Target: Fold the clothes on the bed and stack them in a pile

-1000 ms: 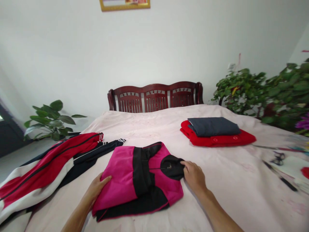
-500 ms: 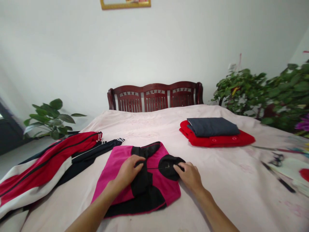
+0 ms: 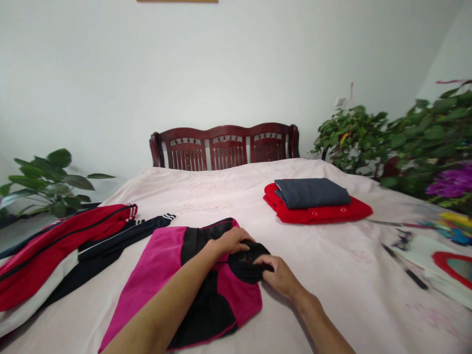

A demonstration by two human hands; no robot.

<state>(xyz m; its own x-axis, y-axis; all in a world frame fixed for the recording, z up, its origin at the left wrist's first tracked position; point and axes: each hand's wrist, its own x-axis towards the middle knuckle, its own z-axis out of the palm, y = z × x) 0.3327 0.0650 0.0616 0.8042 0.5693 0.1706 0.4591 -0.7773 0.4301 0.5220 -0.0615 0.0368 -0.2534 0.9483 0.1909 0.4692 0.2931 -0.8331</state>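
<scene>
A pink-and-black jacket (image 3: 147, 275) lies folded on the pale pink bed sheet in front of me, its black collar (image 3: 243, 270) towards the right. My left hand (image 3: 234, 241) is at the far side of the collar, its fingers curled over the cloth. At the collar's near right edge, my right hand (image 3: 278, 275) pinches the black fabric between thumb and fingers. My left forearm crosses over the jacket and covers part of its middle.
Red, white and navy tracksuit pieces (image 3: 96, 231) lie loose at the left. A folded dark grey garment (image 3: 313, 192) rests on a folded red one (image 3: 324, 214) at the back right. A knife (image 3: 405, 268) and scissors (image 3: 401, 239) lie at the right. Plants flank the bed.
My left hand has moved right from the jacket's middle to the collar. My right hand still grips the collar's edge. The view has shifted slightly to the right.
</scene>
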